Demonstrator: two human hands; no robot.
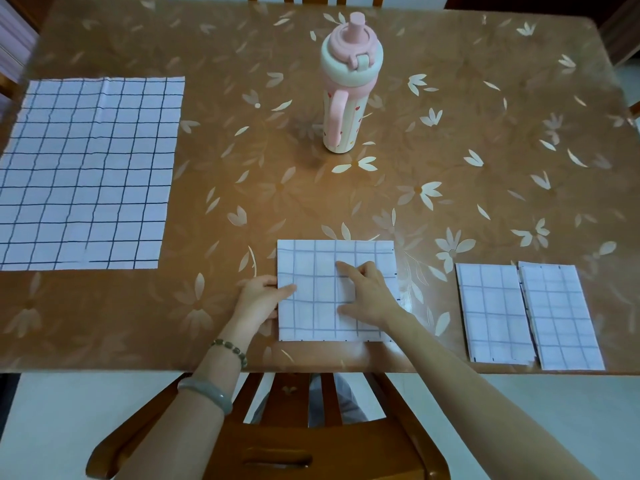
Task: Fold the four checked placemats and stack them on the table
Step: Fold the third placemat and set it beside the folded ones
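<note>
A partly folded checked placemat (322,306), white with thin grey grid lines, is lying squarish at six o'clock near the table's (450,150) front edge. The left hand (261,299) is pinching its left edge, thumb on top. The right hand (367,294) is pressing flat on the cloth, fingers spread. Two narrower folded placemats (493,311) (561,317) are lying side by side, touching, at four o'clock. One unfolded placemat (86,174), with darker grid lines, is lying flat at nine o'clock. A pink bottle (346,88) is standing upright at twelve o'clock.
</note>
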